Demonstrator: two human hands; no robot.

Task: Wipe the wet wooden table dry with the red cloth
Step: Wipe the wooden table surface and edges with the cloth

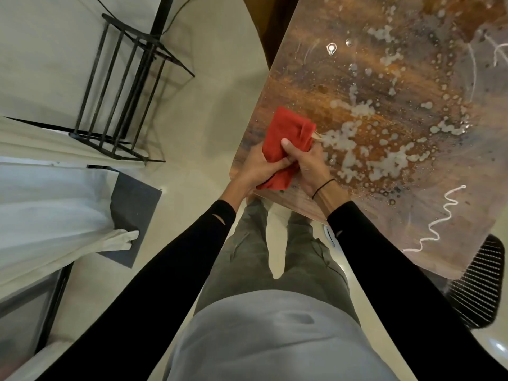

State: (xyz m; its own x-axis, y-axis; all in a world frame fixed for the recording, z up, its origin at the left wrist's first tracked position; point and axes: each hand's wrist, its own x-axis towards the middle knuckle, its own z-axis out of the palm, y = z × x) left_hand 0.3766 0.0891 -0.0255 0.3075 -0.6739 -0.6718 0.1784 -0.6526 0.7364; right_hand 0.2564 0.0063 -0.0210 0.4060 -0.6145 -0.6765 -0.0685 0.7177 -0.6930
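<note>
- Red cloth (286, 138) is bunched over the near left corner of the wet wooden bench (384, 86), held in both hands.
- Left hand (258, 167) clutches the cloth's lower part, thumb pressed across the fabric.
- Right hand (306, 158) grasps the cloth's right side, thumb on top; a black band circles that wrist.
- Pale puddles and droplets (384, 163) spread over the bench just right of the hands.
- Black metal rack (123, 86) stands on the floor, well to the left.
</note>
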